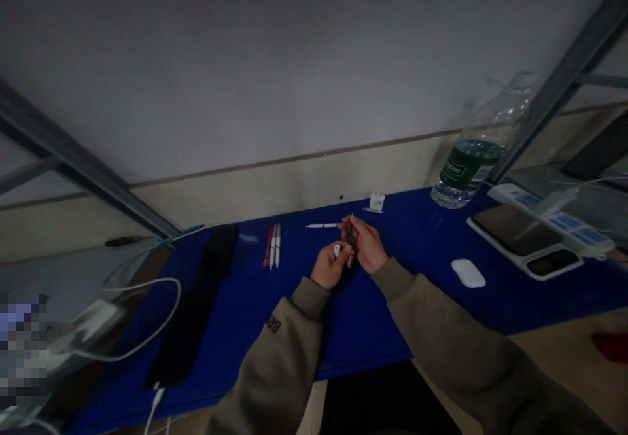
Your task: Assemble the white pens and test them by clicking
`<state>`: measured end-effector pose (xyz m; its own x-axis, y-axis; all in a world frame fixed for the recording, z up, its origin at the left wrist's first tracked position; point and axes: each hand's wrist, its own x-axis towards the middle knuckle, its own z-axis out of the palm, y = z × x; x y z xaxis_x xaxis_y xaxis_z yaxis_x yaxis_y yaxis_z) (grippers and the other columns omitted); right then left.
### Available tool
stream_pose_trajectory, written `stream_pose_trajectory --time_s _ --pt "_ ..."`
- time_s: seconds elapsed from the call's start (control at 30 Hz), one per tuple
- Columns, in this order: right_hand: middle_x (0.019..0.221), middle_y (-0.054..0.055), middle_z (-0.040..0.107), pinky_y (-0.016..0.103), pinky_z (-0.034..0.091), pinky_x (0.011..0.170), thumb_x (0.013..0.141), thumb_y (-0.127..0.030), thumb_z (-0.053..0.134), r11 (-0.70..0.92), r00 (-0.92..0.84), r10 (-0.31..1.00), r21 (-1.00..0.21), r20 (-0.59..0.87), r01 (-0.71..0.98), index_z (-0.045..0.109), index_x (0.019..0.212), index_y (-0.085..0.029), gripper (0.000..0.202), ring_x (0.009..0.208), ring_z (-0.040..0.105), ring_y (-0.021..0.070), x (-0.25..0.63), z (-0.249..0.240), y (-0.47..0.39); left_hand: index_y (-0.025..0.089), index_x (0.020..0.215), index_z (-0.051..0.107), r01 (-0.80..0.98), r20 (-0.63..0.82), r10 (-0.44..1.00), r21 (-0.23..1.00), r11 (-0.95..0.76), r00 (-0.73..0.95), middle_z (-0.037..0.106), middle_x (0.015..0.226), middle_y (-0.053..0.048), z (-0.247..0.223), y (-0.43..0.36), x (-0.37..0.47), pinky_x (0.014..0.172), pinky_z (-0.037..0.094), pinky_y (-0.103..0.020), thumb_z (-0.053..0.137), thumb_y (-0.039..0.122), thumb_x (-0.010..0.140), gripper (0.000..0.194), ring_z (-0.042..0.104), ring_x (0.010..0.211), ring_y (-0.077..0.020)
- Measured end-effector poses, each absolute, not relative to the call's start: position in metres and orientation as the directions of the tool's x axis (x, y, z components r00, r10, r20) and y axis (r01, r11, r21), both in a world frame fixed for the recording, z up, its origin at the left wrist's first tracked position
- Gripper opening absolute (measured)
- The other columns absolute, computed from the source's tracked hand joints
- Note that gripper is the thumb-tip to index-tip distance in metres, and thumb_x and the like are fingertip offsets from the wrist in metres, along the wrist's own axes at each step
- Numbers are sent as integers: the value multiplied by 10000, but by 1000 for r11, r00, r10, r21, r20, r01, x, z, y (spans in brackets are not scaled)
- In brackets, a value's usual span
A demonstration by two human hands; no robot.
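Observation:
My left hand (332, 265) and my right hand (367, 245) are close together above the middle of the blue table. Between their fingers is a thin dark pen part (350, 232), upright, its tip poking out above my right fingers. A small white piece (337, 250) also shows in my left fingers. Just behind the hands lies a white pen (321, 226), its right end near my right fingertips. To the left, a red pen (267, 248) and white pens (275, 246) lie side by side.
On the blue table (363, 337) are a white earbud case (468, 273), a white scale (523, 242), a power strip (554, 219), a large water bottle (471, 154), a small white charger (377, 201) and a black phone (184, 333). White cables run at the left.

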<state>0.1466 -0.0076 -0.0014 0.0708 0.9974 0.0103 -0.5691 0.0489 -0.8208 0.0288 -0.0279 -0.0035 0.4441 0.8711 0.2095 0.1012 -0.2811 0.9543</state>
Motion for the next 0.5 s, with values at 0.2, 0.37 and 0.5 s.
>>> stream_pose_trajectory --time_s 0.2,0.37,0.5 --pt "825 55 667 235 420 525 778 -434 598 96 121 992 -826 34 -555 658 849 -176 274 688 559 130 147 -3 -6 136 766 547 107 207 870 953 -282 448 501 589 15 -3 -26 29 615 365 -232 426 461 890 369 440 568 -95" --pt "758 49 659 267 444 601 774 -404 619 163 154 984 -829 94 -534 672 811 -166 247 649 562 125 153 -3 -3 137 791 558 142 191 862 947 -288 470 527 594 11 0 -24 29 634 371 -231 411 454 898 366 467 583 -101" --pt "786 63 672 294 462 636 774 -404 623 168 134 985 -825 113 -539 667 825 -168 246 688 594 149 156 -1 -3 138 828 571 203 183 867 930 -305 463 535 603 14 0 -22 27 622 365 -224 393 441 907 361 468 580 -99"
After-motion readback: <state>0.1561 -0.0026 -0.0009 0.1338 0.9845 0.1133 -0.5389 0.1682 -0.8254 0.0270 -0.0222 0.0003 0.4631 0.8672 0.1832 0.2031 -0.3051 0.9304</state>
